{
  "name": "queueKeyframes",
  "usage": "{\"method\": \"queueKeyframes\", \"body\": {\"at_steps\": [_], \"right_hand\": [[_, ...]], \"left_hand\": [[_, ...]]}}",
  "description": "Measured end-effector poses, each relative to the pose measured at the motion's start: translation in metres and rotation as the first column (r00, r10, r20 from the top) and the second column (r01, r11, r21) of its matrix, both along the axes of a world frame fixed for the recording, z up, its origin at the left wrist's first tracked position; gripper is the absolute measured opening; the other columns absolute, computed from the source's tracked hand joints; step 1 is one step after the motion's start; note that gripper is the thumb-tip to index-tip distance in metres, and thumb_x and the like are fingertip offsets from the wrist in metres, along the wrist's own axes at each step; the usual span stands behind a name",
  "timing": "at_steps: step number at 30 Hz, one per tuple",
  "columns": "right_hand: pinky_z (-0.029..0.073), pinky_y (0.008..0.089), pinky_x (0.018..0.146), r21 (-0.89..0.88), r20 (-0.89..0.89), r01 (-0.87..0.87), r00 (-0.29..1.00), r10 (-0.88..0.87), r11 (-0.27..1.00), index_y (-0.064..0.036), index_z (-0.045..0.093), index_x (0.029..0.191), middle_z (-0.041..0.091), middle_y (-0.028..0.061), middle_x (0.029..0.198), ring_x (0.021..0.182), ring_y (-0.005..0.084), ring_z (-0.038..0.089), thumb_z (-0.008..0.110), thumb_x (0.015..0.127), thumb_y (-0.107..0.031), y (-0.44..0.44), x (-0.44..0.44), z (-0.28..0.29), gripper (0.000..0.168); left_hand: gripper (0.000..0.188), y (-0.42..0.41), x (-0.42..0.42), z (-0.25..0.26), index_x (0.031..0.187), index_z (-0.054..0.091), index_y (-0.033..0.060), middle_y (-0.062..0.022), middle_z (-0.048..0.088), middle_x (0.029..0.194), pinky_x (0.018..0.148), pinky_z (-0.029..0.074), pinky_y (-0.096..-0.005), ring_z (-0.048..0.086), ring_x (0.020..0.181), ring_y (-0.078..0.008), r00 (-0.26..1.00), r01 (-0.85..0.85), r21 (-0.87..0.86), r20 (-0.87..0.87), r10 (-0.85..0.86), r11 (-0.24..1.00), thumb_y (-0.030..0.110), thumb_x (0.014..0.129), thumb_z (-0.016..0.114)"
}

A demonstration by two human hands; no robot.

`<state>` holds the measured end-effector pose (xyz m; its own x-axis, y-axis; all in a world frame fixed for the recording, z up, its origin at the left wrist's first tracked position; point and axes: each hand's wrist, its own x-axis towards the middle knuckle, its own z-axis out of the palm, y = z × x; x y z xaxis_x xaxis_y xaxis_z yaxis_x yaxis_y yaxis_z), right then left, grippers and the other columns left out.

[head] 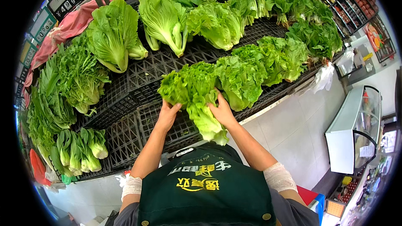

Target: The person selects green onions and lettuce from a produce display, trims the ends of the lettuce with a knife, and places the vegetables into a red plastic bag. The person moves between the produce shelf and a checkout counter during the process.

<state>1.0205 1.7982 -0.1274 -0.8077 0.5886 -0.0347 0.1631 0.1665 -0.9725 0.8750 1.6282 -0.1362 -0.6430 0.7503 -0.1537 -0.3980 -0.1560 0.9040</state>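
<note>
My right hand [222, 110] grips a head of green leaf lettuce [205, 121] near its pale base, which points toward my apron. My left hand [168, 114] holds the frilly leaves at the left side of the lettuce, its fingertips hidden beneath them. Whether these leaves belong to one head or two overlapping ones, I cannot tell. Under my hands lies a black plastic crate [150, 117] used as a display surface. Directly right of the held lettuce, another leaf lettuce [240, 81] rests in a row along the front edge.
Large leaf mustard heads [114, 34] lie on the raised tier behind. Bok choy [80, 152] is grouped at the front left, below curly endive [80, 69]. Bunched leafy greens [315, 36] fill the right end. White plastic bags [323, 77] hang off the right edge, and a glass-topped display case [353, 131] stands beyond.
</note>
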Motion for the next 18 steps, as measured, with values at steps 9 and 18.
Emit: {"method": "queueKeyframes", "body": {"at_steps": [9,18], "right_hand": [[0.041,0.0311,0.091,0.073,0.268,-0.017,0.963,-0.003,0.997,0.002,0.048,0.119,0.058,0.0149,0.115,0.102,0.0229,0.056,0.058,0.084,-0.014,-0.007,0.029,0.049,0.04],[0.042,0.027,0.087,-0.328,-0.025,0.177,0.98,-0.196,0.928,-0.003,0.056,0.111,0.059,0.0039,0.105,0.096,0.0127,0.054,0.044,0.079,-0.003,0.006,0.124,0.081,0.034]], "left_hand": [[0.097,0.019,0.012,0.025,0.144,-0.004,0.0111,-0.0182,0.03,0.138,0.103,0.032,-0.0396,0.034,0.128,-0.028,0.957,-0.181,-0.277,-0.271,0.103,0.944,0.027,0.082,0.069],[0.064,-0.005,0.018,0.03,0.136,0.03,0.0031,-0.0154,0.036,0.128,0.095,0.039,-0.0374,0.045,0.113,-0.0242,0.684,-0.534,-0.134,-0.65,0.333,0.835,0.01,0.082,0.063]]}}
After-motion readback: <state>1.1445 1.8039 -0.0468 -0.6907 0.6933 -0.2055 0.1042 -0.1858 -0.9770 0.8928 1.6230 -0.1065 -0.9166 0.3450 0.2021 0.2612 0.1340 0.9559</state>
